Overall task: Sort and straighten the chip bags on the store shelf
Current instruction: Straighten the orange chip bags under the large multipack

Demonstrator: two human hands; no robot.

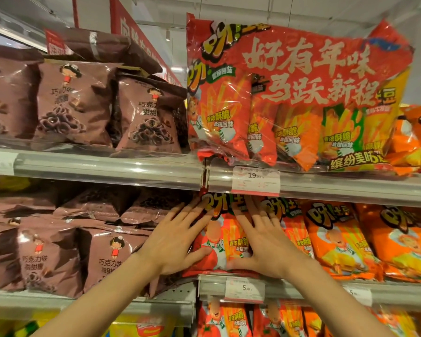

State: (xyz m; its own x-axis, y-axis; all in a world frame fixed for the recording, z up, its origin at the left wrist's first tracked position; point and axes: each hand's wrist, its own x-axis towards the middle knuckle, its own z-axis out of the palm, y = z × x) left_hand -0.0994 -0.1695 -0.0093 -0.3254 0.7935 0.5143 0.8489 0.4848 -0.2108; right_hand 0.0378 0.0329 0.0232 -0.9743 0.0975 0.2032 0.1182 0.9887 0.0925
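Observation:
A red chip bag stands at the left end of the orange and red row on the middle shelf. My left hand lies flat against its left side, fingers spread, thumb on the bag's lower front. My right hand presses on its right side, fingers spread upward, thumb along the bottom. Neither hand grips the bag. Orange chip bags stand in a row to the right of it. Brown chocolate-ring bags fill the shelf to the left.
Above, a big red multi-pack leans over the shelf edge with its price tag. More brown bags stand on the upper left shelf. Further red and orange bags sit on the shelf below.

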